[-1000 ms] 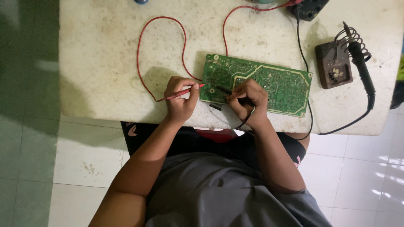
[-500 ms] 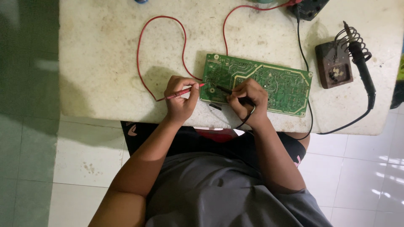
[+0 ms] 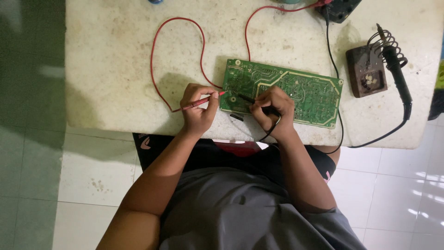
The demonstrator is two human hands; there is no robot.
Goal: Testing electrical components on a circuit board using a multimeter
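A green board (image 3: 283, 91) lies flat on the table (image 3: 115, 69), near the front edge, solder side up, and it is being probed with two leads. The left hand (image 3: 198, 110) is closed around a red probe (image 3: 203, 99), held like a pen, its tip set at the left edge of the board. The right hand (image 3: 272, 110) is closed around a black probe (image 3: 252, 100), its tip touching the board a bit to the right of the red one. So the step in hand is judged to be a measurement between two points; for the next move, both tips must probably be kept steady or shifted to other pads w/o slipping. A red wire (image 3: 178, 55) loops over the table towards a dark meter (image 3: 340, 8) at the far edge, only partly seen. As for containers, just one is noted: a brown stand (image 3: 366, 71) at the right, with sth. pale in its tray (cannot be told what), and a soldering iron (image 3: 397, 69) resting in its coil.
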